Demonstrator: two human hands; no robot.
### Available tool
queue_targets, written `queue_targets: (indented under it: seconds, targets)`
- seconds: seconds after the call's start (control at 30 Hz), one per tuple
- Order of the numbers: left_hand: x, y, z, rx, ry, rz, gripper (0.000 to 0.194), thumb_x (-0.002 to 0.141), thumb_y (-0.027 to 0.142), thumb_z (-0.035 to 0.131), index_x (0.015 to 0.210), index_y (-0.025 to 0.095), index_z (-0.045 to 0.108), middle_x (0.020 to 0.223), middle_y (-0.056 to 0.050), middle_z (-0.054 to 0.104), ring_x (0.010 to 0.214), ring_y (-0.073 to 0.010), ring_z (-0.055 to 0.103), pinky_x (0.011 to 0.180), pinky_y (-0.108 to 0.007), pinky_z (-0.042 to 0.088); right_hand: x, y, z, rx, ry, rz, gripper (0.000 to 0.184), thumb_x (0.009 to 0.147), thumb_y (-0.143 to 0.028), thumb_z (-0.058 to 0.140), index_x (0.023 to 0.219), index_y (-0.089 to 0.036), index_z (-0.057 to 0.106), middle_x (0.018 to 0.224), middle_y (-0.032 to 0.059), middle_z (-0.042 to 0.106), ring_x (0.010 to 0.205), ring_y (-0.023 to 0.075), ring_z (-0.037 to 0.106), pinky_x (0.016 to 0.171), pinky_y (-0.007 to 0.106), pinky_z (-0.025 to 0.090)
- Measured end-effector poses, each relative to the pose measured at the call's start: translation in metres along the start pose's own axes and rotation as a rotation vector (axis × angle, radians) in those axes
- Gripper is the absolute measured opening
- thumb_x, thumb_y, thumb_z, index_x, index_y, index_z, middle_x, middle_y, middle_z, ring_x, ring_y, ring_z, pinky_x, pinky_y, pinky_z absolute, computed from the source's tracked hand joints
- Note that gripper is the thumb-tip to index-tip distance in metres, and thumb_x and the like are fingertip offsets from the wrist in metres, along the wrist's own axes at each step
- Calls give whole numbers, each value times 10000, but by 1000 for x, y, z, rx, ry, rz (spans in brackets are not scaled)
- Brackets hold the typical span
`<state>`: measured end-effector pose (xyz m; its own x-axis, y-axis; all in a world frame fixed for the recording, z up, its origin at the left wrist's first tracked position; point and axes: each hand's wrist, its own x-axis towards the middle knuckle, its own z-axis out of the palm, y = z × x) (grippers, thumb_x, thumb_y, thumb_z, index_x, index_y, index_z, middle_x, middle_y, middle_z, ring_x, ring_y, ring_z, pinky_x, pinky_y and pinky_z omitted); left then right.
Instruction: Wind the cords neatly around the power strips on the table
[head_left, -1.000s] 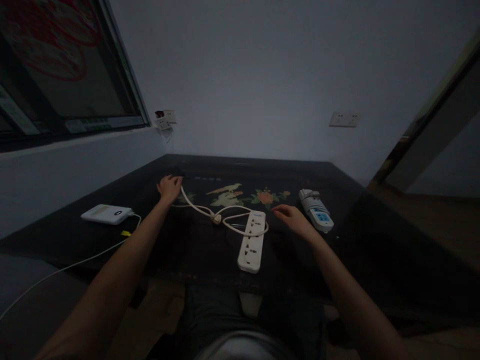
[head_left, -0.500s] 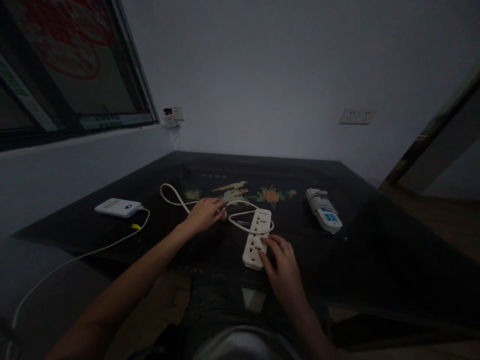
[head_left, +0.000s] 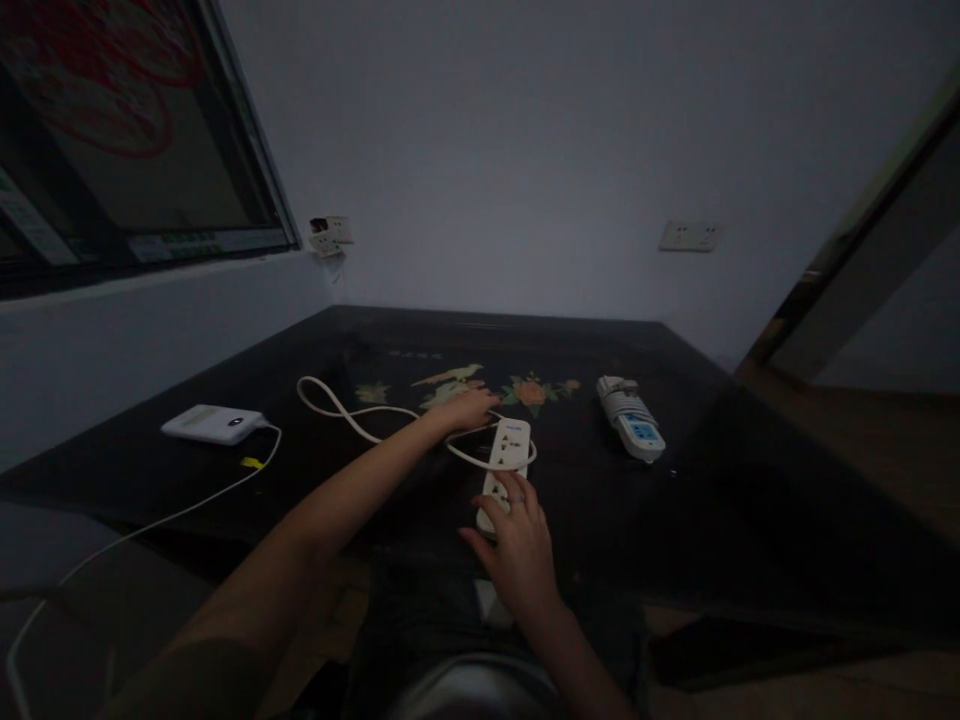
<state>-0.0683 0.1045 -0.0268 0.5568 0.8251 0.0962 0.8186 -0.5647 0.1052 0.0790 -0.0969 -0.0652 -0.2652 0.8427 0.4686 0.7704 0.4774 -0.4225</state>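
A white power strip (head_left: pixel 508 448) lies on the dark table (head_left: pixel 735 470) in front of me. Its white cord (head_left: pixel 330 405) loops away to the left. My right hand (head_left: pixel 514 545) grips the near end of the strip, fingers curled over it. My left hand (head_left: pixel 471 408) reaches across to the cord just left of the strip's far end, its fingers closed around the cord or the plug there; the dim light hides which.
A second white and blue power strip (head_left: pixel 631 418) lies to the right. A white power bank (head_left: pixel 214 424) with a cable (head_left: pixel 165 515) sits at the left. Wall sockets (head_left: pixel 690 236) are on the far wall. A window (head_left: pixel 127 140) is at the left.
My left hand came back from the far left of the table to the cord beside the strip. My right hand dropped onto the strip's near end and took hold of it.
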Motion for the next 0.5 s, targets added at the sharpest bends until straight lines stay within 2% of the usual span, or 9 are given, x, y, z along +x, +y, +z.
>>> queue_targets:
  seconds: [0.13, 0.3, 0.4, 0.5]
  targets:
    - [9, -10, 3, -47, -44, 2, 175, 818, 212, 566, 941, 203, 692, 932, -46, 719, 966, -196, 624, 932, -290, 407, -1, 2, -2, 16, 36, 35, 174, 744, -151, 697, 890, -240, 668, 1240, 94, 545, 1204, 313, 456, 926, 480, 482]
    - [10, -16, 7, -127, 4, -37, 209, 867, 262, 516, 888, 193, 712, 896, -58, 722, 936, -203, 630, 873, -275, 410, -8, 10, -3, 43, 100, 157, 347, 745, -106, 617, 1077, -201, 586, 1342, 129, 450, 1318, 350, 350, 934, 473, 499]
    - [15, -14, 8, -187, 72, -75, 228, 864, 275, 520, 877, 161, 717, 892, -90, 719, 870, -216, 642, 781, -271, 430, -11, 18, -4, 58, 112, 225, 408, 754, -122, 589, 1154, -180, 535, 1385, 152, 400, 1254, 354, 448, 905, 471, 517]
    - [23, -9, 4, -256, 152, -101, 238, 865, 268, 516, 870, 130, 711, 829, -95, 710, 756, -198, 639, 686, -260, 430, -12, 24, -6, 74, 109, 243, 410, 741, -88, 562, 1140, -179, 542, 1355, 149, 432, 1136, 323, 551, 880, 459, 525]
